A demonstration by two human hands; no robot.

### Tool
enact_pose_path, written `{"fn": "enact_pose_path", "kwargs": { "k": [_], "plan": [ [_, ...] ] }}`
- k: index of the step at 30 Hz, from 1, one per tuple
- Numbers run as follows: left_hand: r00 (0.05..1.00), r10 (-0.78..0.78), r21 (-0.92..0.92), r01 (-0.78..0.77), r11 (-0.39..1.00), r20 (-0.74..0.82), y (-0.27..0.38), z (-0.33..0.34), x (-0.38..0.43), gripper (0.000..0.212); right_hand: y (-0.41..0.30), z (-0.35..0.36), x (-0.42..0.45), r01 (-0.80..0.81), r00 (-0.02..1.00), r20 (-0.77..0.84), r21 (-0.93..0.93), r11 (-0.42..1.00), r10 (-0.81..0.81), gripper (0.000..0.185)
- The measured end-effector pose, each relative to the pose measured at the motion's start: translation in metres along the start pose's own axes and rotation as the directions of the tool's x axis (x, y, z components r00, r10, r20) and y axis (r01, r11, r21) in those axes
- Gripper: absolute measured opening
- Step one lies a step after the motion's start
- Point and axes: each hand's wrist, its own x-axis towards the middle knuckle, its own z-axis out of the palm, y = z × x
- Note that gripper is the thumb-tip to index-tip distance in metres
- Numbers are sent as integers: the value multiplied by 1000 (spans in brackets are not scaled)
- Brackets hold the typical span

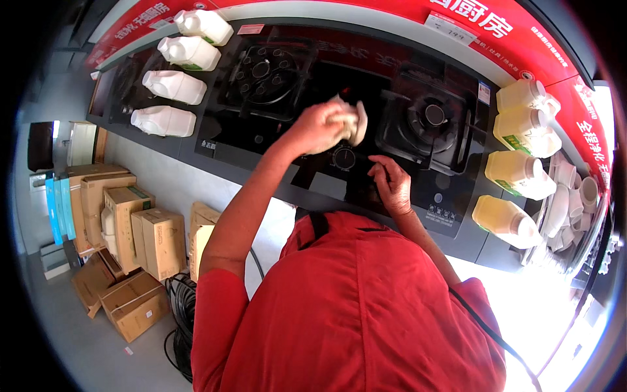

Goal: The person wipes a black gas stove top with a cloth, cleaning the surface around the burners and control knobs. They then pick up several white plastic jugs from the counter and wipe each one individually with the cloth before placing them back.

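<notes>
My left hand (318, 128) grips a bunched light-coloured cloth (356, 123) over the middle of a black glass gas cooktop (325, 88). Whether the cloth touches the glass is hard to tell. A round control knob (344, 158) lies just below that hand. My right hand (392, 185) is near the cooktop's front edge, right of the knob, holding nothing, its fingers apart and slightly bent. The left burner (260, 68) and the right burner (434, 115) flank the middle of the glass, each with a black pan support.
Several white plastic jugs (169, 121) lie on the counter at left; several with yellowish contents (507, 220) line the right side, beside stacked white pieces (563, 196). Cardboard boxes (134, 304) and coiled black hose (182, 304) are on the floor at left. Red printed panels (490, 29) run behind the counter.
</notes>
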Motion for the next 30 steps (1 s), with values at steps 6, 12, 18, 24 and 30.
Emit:
{"fn": "enact_pose_path", "kwargs": {
  "k": [6,12,18,24,30],
  "plan": [
    [946,58,-234,-138,962,-318,4,-19,42,28,-1,-1,1,43,999,3,-27,999,-43,20],
    [963,254,675,-128,727,-92,-8,7,18,31,-5,-3,1,14,1000,17,-49,999,-13,20],
    [945,318,762,-259,593,74,-7,18,-15,8,-4,-2,1,19,1000,22,-60,998,-18,21],
    [910,363,818,-359,449,200,0,25,-50,11,-3,-2,1,33,999,21,-38,999,-32,21],
    [858,494,826,-376,420,140,-10,38,-80,8,-2,0,2,63,998,6,-35,997,-62,20]
  ]
}}
